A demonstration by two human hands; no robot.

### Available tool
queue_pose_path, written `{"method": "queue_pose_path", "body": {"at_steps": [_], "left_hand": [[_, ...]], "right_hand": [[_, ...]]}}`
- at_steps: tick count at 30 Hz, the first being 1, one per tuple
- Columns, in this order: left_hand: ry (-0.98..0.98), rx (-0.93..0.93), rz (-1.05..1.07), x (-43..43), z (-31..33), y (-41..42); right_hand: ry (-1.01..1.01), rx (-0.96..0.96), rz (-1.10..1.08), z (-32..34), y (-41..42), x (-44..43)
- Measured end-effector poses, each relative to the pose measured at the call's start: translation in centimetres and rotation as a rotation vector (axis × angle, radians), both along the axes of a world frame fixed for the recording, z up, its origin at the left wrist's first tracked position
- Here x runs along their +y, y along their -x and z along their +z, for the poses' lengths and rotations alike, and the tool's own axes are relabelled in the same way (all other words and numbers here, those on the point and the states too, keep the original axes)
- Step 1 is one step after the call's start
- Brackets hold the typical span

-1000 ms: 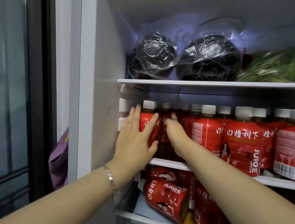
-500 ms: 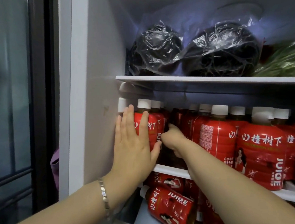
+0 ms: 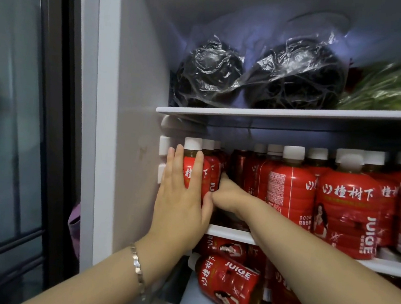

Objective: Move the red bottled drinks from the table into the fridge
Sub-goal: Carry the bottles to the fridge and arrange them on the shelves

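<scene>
Red bottled drinks with white caps [image 3: 345, 208] stand packed in rows on the fridge's middle shelf [image 3: 231, 234]. My left hand [image 3: 181, 198] lies flat against the front-left bottle [image 3: 207, 174], fingers spread upward over its label and thumb at its right side. My right hand [image 3: 227, 193] reaches into the dark gap just right of that bottle. Its fingers are hidden behind the bottle, so what they touch cannot be seen. More red bottles lie below, one on its side [image 3: 229, 283].
The top shelf [image 3: 270, 113] carries two black plastic-wrapped bundles [image 3: 209, 72] and bagged greens [image 3: 389, 88]. The fridge's white left wall [image 3: 138, 98] stands close beside my left hand. A dark glass door [image 3: 16, 111] and something purple [image 3: 74, 228] are at the left.
My right hand has pushed deeper into the gap between the bottles. My left hand has shifted left and flattened on the front-left bottle. The view has moved closer.
</scene>
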State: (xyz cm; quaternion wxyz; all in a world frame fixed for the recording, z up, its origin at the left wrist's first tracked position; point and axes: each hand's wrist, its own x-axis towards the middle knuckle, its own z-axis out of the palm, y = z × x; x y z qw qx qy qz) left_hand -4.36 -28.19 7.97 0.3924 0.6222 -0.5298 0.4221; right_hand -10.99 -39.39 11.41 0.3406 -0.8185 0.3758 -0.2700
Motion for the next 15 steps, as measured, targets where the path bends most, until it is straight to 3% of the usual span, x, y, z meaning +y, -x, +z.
{"method": "queue_pose_path", "body": {"at_steps": [3,8,15], "left_hand": [[-0.009,-0.002,0.007,0.2,-0.2,-0.1],[-0.036,-0.007,0.036,0.7,-0.3,0.0],[-0.051,-0.02,0.043,0.5,-0.3,-0.1]], "right_hand": [[0.014,0.028,0.022,-0.1,-0.4,-0.7],[-0.135,-0.159,0.072,0.5,0.9,0.3],[-0.054,-0.164,0.075,0.7,1.8,1.0]]}}
